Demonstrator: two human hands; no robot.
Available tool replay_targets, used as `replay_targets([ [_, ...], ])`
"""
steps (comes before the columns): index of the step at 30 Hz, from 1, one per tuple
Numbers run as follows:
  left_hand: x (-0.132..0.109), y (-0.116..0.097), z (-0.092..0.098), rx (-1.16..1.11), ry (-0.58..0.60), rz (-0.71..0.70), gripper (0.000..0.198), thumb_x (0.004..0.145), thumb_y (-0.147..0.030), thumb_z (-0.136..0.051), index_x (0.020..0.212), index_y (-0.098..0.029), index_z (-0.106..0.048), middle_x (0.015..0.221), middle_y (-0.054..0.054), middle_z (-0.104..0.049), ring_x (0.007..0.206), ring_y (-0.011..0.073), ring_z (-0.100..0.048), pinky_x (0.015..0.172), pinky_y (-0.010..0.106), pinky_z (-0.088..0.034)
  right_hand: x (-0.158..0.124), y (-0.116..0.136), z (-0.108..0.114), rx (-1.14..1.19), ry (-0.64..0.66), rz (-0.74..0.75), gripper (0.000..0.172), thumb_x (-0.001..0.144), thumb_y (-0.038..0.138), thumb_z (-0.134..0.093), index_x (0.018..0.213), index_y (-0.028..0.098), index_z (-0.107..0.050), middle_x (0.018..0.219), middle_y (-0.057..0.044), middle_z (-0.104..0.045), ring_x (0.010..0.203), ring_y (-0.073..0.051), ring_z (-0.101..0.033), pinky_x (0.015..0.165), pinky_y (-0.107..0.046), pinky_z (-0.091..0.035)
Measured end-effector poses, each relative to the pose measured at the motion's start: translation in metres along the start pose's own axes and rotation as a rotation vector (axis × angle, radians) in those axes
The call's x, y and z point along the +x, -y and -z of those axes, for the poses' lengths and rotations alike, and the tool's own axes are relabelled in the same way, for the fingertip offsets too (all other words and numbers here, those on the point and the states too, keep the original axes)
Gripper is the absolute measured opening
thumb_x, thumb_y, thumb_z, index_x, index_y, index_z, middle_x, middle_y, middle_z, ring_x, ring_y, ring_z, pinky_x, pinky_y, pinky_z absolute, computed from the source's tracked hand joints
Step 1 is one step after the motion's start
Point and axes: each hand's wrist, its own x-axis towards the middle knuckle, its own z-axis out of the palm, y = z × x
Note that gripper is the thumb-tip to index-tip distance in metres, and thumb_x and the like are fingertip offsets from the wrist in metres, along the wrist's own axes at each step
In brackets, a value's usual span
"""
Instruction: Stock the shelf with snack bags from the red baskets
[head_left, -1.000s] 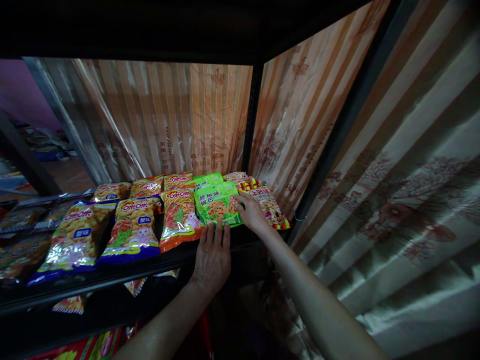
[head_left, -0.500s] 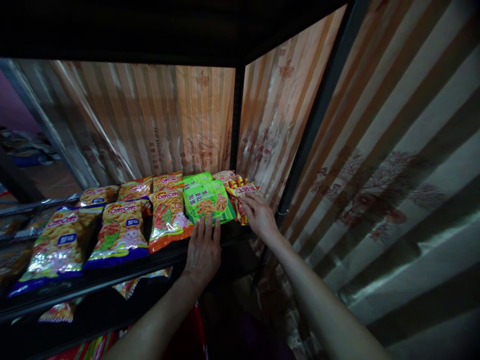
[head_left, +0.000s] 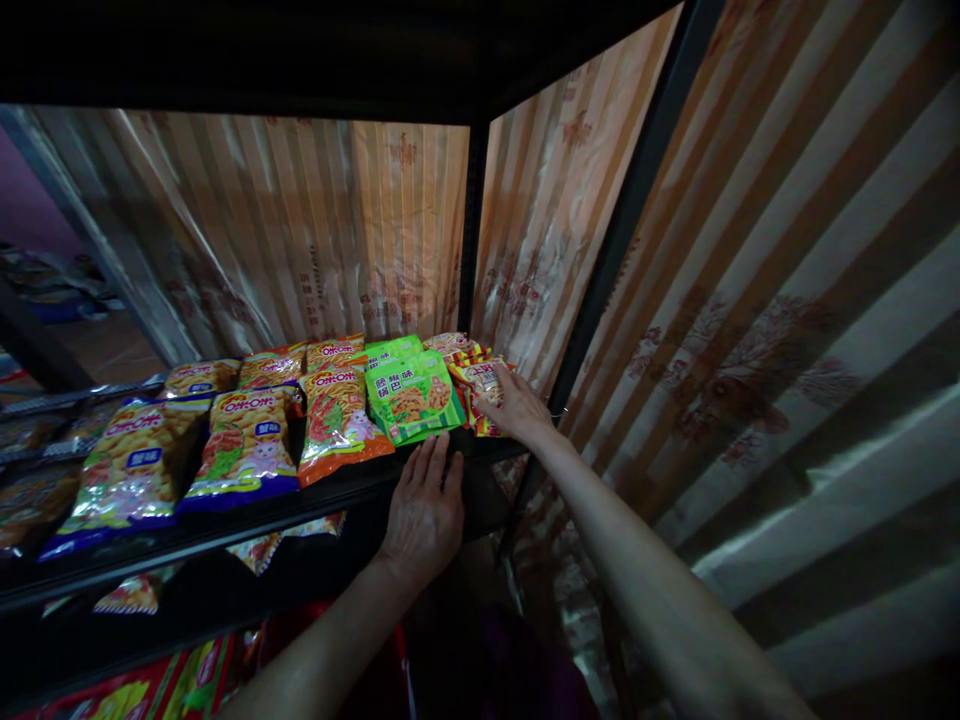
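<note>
At the right end of the shelf, my right hand point(head_left: 519, 405) is on a red-and-yellow snack bag point(head_left: 480, 382), its thumb across the front and its fingers at the right side. My left hand point(head_left: 426, 505) rests at the shelf's front edge, fingers stretched out and holding nothing. Its fingertips lie just below a green snack bag point(head_left: 416, 395), which leans on another green bag point(head_left: 394, 348) behind. Left of these stands an orange-bottomed snack bag point(head_left: 337, 420). Farther left are blue-bottomed snack bags point(head_left: 244, 440).
A black shelf post point(head_left: 615, 240) rises close to my right arm, beside corrugated wall sheeting point(head_left: 750, 300). Another shelf board point(head_left: 262, 60) hangs overhead. Red packets point(head_left: 142, 690) lie on a lower level, and bag corners point(head_left: 259, 550) poke out under the shelf.
My left hand has slid slightly right and down, off the green bag's front. My right hand has shifted its fingers toward the red-and-yellow bag's right side. The view has moved slightly.
</note>
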Motion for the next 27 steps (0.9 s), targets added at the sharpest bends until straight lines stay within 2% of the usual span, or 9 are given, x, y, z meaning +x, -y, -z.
replay_targets([
  [3,0.0,0.001,-0.001,-0.016,0.006,-0.003,0.041,0.083,-0.015,-0.046,0.123,-0.009,-0.054,0.139,0.021,-0.043,0.13,0.0297,-0.04,0.103,0.044,-0.04,0.005,0.003,0.0,-0.055,0.076,-0.123,0.074,0.077,0.045,-0.058,0.141,0.02,-0.03,0.126,-0.019,-0.052,0.109,-0.032,-0.055,0.089,-0.045,-0.043],
  [6,0.001,0.003,-0.002,-0.026,0.023,0.015,0.04,0.083,-0.015,-0.045,0.122,-0.009,-0.054,0.138,0.021,-0.044,0.128,0.029,-0.042,0.103,0.043,-0.041,0.007,0.003,0.001,-0.081,0.09,-0.161,0.071,0.079,0.041,-0.056,0.141,0.017,-0.031,0.118,-0.021,-0.055,0.105,-0.035,-0.057,0.085,-0.047,-0.044],
  [10,0.007,0.009,-0.007,-0.016,0.016,0.025,0.04,0.083,-0.014,-0.045,0.121,-0.007,-0.054,0.141,0.022,-0.041,0.134,0.0297,-0.033,0.105,0.044,-0.039,0.006,0.004,0.004,-0.077,0.045,-0.14,0.069,0.08,0.037,-0.055,0.142,0.016,-0.03,0.118,-0.022,-0.052,0.103,-0.035,-0.057,0.085,-0.045,-0.044],
  [14,0.018,0.017,-0.014,0.032,0.028,0.005,0.042,0.084,-0.017,-0.046,0.124,-0.008,-0.053,0.145,0.019,-0.036,0.139,0.0318,-0.017,0.109,0.052,-0.028,0.006,0.006,0.008,-0.077,0.038,-0.088,0.066,0.08,0.038,-0.054,0.14,0.017,-0.033,0.114,-0.02,-0.052,0.099,-0.033,-0.059,0.084,-0.044,-0.045],
  [17,0.027,0.022,-0.018,0.058,0.048,0.044,0.044,0.084,-0.02,-0.048,0.126,-0.009,-0.051,0.144,0.019,-0.037,0.139,0.033,-0.016,0.11,0.053,-0.024,0.004,0.011,0.012,-0.076,0.031,-0.078,0.068,0.081,0.04,-0.053,0.141,0.017,-0.033,0.113,-0.02,-0.052,0.098,-0.033,-0.059,0.084,-0.043,-0.045],
  [20,0.029,0.023,-0.02,0.047,0.044,0.068,0.044,0.084,-0.02,-0.048,0.126,-0.007,-0.051,0.143,0.021,-0.039,0.139,0.0332,-0.017,0.111,0.053,-0.023,0.002,0.017,0.02,-0.046,-0.039,-0.068,0.066,0.082,0.038,-0.052,0.141,0.014,-0.032,0.112,-0.02,-0.052,0.099,-0.033,-0.058,0.085,-0.044,-0.045],
  [24,0.028,0.017,-0.016,-0.171,-0.031,0.099,0.039,0.085,-0.018,-0.044,0.122,-0.006,-0.053,0.139,0.02,-0.044,0.139,0.03,-0.021,0.111,0.052,-0.023,-0.005,0.026,0.034,0.019,-0.197,-0.035,0.065,0.083,0.038,-0.05,0.141,0.015,-0.032,0.11,-0.019,-0.053,0.098,-0.033,-0.056,0.085,-0.046,-0.045],
  [27,0.039,0.008,-0.004,-0.62,-0.107,0.284,0.042,0.088,-0.027,-0.044,0.125,-0.008,-0.05,0.136,0.017,-0.049,0.133,0.0263,-0.035,0.11,0.048,-0.03,-0.015,0.035,0.041,0.063,-0.206,-0.015,0.065,0.082,0.042,-0.052,0.14,0.017,-0.035,0.109,-0.016,-0.054,0.099,-0.031,-0.056,0.086,-0.044,-0.046],
])
